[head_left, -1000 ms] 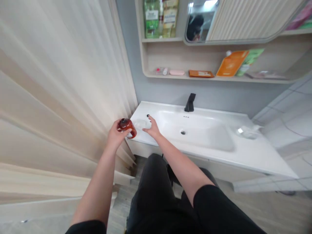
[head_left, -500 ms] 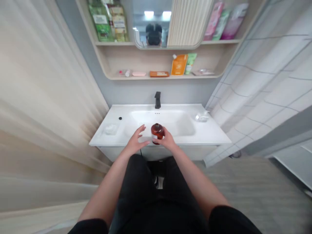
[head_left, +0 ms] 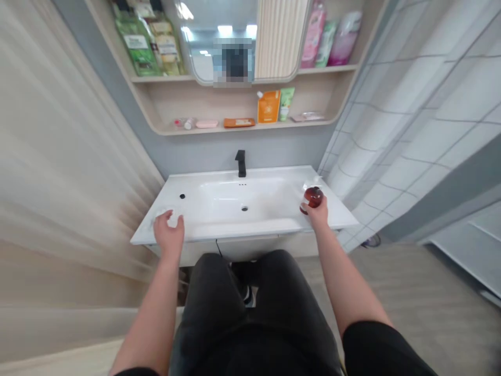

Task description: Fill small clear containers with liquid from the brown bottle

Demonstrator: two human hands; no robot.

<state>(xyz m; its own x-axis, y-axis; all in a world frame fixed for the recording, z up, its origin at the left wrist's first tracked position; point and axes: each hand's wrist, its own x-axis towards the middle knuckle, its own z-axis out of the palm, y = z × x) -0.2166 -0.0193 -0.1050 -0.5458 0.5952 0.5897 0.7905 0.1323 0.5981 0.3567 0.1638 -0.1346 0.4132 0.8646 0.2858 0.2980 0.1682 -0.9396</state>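
My right hand [head_left: 319, 213] is wrapped round an amber bottle [head_left: 313, 195] with a dark neck, over the right side of the white washbasin top. Right behind the bottle lies a clear bottle [head_left: 318, 180] with a white pump head, partly covered by it. At the left side of the basin top, my left hand [head_left: 169, 235] has thumb and fingers apart in a curve. Close to its fingertips is a whitish see-through object [head_left: 156, 219], partly hidden; whether the hand touches it I cannot tell. A small black cap-like piece [head_left: 182, 196] lies farther back.
Between my hands is the sink basin [head_left: 266, 201] with its drain. A black faucet [head_left: 241, 163] stands behind it. Above, a wall shelf [head_left: 219, 130] holds an orange pouch [head_left: 268, 107], a green tube [head_left: 286, 103] and several bottles. Curtains hang on both sides.
My right hand has carried the amber bottle from the front middle of the sink to the right side. My left hand has left the bottle's side and moved left. The view has shifted slightly.
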